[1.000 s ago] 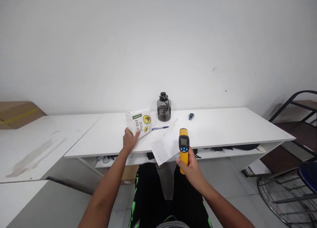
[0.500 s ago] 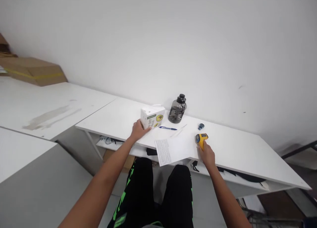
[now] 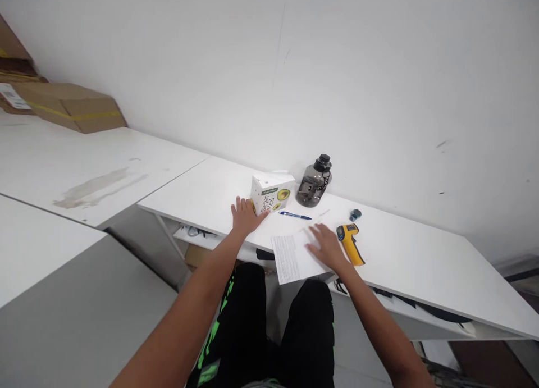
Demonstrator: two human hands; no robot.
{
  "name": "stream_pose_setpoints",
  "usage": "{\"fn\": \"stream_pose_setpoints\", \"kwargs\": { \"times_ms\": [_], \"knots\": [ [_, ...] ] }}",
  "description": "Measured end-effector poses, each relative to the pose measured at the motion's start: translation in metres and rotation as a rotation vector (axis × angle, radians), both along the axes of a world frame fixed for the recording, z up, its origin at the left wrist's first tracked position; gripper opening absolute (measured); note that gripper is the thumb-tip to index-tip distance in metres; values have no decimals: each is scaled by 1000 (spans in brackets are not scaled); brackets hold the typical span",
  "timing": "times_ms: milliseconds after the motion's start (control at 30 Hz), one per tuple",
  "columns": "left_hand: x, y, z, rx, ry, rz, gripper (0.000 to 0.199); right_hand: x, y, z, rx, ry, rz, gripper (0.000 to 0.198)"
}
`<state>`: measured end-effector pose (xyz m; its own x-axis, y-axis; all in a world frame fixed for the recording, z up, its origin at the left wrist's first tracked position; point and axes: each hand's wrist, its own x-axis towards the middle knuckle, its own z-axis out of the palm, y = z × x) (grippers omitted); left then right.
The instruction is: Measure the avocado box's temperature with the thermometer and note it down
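A white box with avocado pictures and the words "Su-per Meal" stands on the white desk. My left hand rests at its lower left corner, fingers spread, thumb along the front. Over the right part of a printed sheet of paper is my right hand, its fingers stretched out and holding nothing. The sheet hangs partly past the desk's front edge. Just right of that hand lies a yellow and black infrared thermometer. A blue pen lies between the box and the paper.
Behind the pen a dark translucent water jug stands near the wall. A small dark blue object lies to its right. Cardboard boxes sit on the far left table. Under the desk is a shelf with assorted items.
My right hand has let go of the infrared thermometer, which now lies on the desk, and has moved left over the paper. My left hand's fingers have spread beside the box. The view has shifted slightly.
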<state>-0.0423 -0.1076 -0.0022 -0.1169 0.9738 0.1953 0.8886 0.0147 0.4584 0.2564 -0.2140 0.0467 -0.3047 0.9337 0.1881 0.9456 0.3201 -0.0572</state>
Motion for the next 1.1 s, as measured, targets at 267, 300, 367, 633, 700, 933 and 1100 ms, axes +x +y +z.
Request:
{"fn": "stream_pose_setpoints", "kwargs": {
  "times_ms": [267, 300, 367, 633, 700, 933, 1100],
  "knots": [
    [2, 1, 0, -34, 20, 5, 103, -42, 15, -2, -22, 74, 83, 33],
    [1, 1, -1, -37, 16, 3, 104, -43, 24, -3, -15, 72, 62, 31],
    [1, 2, -2, -34, 15, 2, 104, -42, 45, -6, -3, 62, -42, 33],
    [-1, 4, -5, -30, 37, 2, 111, -38, 89, -11, -73, 120, -283, 35],
    [-1, 4, -5, -29, 30, 7, 110, -42, 82, -10, -32, 357, -316, 40],
    [1, 2, -1, -71, 50, 10, 110, -73, 46, -24, -177, 946, -57, 55],
    [1, 0, 3, -86, 99, 12, 109, -77, 41, -34, -95, 953, -121, 38]
  ]
}}
